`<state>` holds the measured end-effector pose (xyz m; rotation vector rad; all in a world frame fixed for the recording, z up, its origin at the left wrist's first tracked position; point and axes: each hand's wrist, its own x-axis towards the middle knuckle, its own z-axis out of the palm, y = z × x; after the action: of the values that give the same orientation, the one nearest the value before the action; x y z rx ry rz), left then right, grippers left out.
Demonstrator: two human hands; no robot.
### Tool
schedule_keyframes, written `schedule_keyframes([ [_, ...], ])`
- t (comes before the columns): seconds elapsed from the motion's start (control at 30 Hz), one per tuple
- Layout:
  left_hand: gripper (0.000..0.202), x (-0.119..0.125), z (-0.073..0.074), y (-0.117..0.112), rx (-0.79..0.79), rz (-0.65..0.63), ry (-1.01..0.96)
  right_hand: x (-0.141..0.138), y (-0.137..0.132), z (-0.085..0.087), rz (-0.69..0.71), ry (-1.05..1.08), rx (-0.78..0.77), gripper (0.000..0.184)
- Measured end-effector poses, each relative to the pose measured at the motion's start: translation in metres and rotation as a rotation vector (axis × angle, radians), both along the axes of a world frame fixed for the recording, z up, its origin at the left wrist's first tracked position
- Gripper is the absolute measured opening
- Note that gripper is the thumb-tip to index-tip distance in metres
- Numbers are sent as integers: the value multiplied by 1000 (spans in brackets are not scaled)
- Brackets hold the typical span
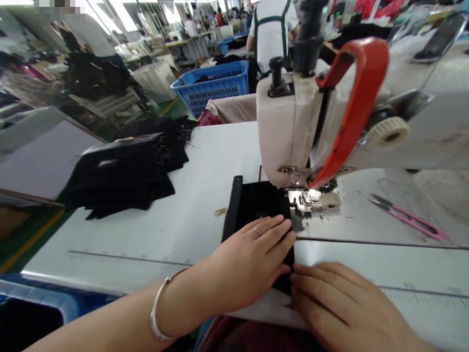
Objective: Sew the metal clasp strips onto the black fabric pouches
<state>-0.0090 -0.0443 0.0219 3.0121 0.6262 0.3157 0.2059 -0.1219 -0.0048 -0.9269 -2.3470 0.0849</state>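
A small black fabric piece (256, 203) with a zipper along its left side lies on the white sewing table (205, 166), under the presser foot (311, 200) of a cream sewing machine (293, 127). My left hand (252, 261) lies flat on the fabric, fingers stretched out, a ring on one finger and a bracelet at the wrist. My right hand (340, 303) rests flat beside it, fingertips touching the near right edge of the fabric. A gold zipper pull (221, 211) sticks out at the left.
A stack of black fabric pieces (124, 171) lies at the table's left. Pink thread snips (410, 217) lie at the right. A blue basket (214, 85) stands behind, with a person in white beyond it. An orange guard (359, 98) curves over the machine.
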Motion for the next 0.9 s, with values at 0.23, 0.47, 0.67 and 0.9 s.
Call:
schedule_keyframes([
  [0.23,29,-14,2,-6,-132,-116,-180,8,21,0,39,-57,-66,31],
  [0.47,27,-11,-5,19,-97,-156,-272,14,41,-1,74,-92,-112,26],
  [0.67,28,-7,-12,40,-34,-169,-288,14,63,5,70,-105,-105,18],
  [0.9,22,-3,-21,64,47,-165,-273,17,80,8,-18,-176,-24,23],
])
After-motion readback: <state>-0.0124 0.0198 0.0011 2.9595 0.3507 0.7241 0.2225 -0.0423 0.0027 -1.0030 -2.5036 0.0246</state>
